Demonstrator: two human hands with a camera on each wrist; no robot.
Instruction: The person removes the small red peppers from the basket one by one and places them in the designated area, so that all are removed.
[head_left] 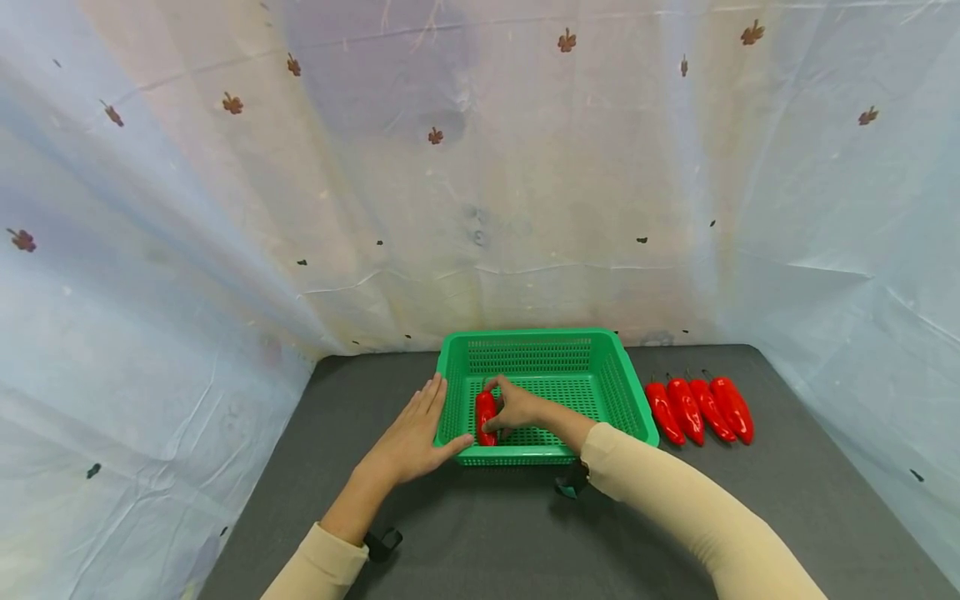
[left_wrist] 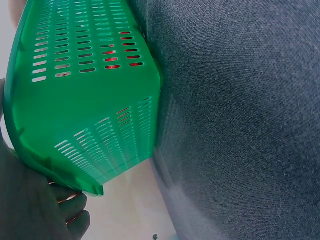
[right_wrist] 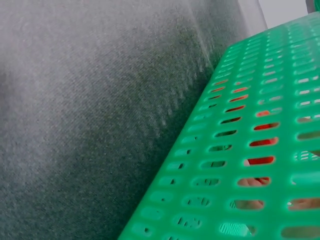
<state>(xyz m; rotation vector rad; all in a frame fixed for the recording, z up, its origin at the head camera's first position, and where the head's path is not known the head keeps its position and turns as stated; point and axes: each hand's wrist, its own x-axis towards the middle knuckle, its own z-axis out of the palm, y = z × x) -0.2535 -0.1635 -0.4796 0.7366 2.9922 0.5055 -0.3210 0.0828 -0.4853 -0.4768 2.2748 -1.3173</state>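
A green plastic basket stands on the dark table. Inside it, near the left wall, a red chili pepper lies lengthwise, its stem end toward the back. My right hand reaches over the front rim and holds this pepper between thumb and fingers. My left hand rests along the basket's front left corner, fingers straight by the left rim and thumb out along the front one. In the left wrist view, fingertips show beside the basket's rim. Red patches of pepper show through the slots in both wrist views.
Several red chili peppers lie side by side on the table right of the basket, stems toward the back. The dark table extends in front of it. A pale plastic sheet with brown leaf prints hangs behind and at the sides.
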